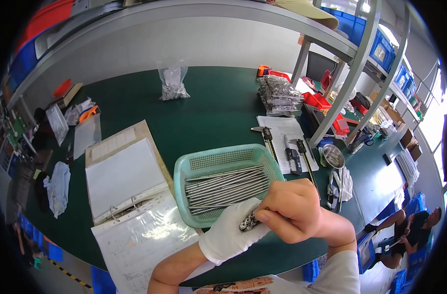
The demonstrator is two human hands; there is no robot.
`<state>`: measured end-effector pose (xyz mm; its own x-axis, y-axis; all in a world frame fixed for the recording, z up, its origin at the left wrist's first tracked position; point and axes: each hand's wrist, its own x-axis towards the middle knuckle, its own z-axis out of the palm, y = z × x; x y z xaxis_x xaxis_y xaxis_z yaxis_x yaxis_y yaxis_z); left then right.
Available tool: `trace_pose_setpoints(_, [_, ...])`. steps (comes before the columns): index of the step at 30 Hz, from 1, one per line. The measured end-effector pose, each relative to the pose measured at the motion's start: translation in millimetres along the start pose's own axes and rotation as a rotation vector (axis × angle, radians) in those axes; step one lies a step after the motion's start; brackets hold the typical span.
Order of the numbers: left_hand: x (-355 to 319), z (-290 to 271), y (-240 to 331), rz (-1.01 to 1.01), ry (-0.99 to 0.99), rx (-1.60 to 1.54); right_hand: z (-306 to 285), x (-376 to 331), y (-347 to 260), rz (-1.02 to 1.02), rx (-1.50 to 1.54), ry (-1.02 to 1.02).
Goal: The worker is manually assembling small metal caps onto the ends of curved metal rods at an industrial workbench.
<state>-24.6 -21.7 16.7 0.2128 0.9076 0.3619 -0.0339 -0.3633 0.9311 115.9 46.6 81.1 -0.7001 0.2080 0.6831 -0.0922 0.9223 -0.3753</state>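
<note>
Low in the middle of the frame, the left hand (231,234), in a white glove, is closed around a small stack of metal rings or nuts (249,221), which peeks out between its fingers. Pressed against it from the right, the bare right hand (293,209) is curled into a loose fist, its fingertips on the same stack; whether it grips anything of its own I cannot tell. Just above both hands, at centre frame, sits a pale green plastic basket (218,161) holding a layer of long thin metal rods (226,187) lying side by side. Left of the basket, an open ring binder (123,181) with clear sleeves lies on the dark green table (209,103). Right of the basket, calipers (265,134) and other measuring tools rest on a white sheet of paper. Toward the upper centre stands a clear bag of small metal parts (172,84), and a heap of similar filled bags (279,94) lies at upper right. Another person sits at the lower right edge.
</note>
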Motion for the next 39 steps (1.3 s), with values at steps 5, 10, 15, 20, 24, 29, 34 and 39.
trace_pose_setpoints(5, [0,-2,-2,-0.001,-0.009,-0.021,1,0,0,-0.029,-0.008,-0.009])
trace_pose_setpoints(10, [0,-2,-6,0.067,-0.013,0.026,-3,3,-7,-0.035,-0.036,-0.048])
trace_pose_setpoints(15, [0,1,2,0.01,0.023,-0.004,-8,6,-7,-0.024,-0.08,-0.027])
trace_pose_setpoints(20, [-1,1,6,-0.07,0.011,-0.038,-3,2,1,0.017,-0.059,0.022])
trace_pose_setpoints(24, [1,3,7,0.052,0.061,-0.022,-1,3,2,0.05,-0.027,-0.018])
trace_pose_setpoints(29, [-1,0,0,0.045,0.02,-0.017,2,1,3,0.005,-0.022,-0.012])
trace_pose_setpoints(34, [-3,0,5,-0.073,-0.039,-0.036,3,3,2,-0.047,-0.046,-0.02])
trace_pose_setpoints(39, [-1,4,5,-0.022,0.004,-0.048,-1,-2,2,-0.048,-0.102,-0.005])
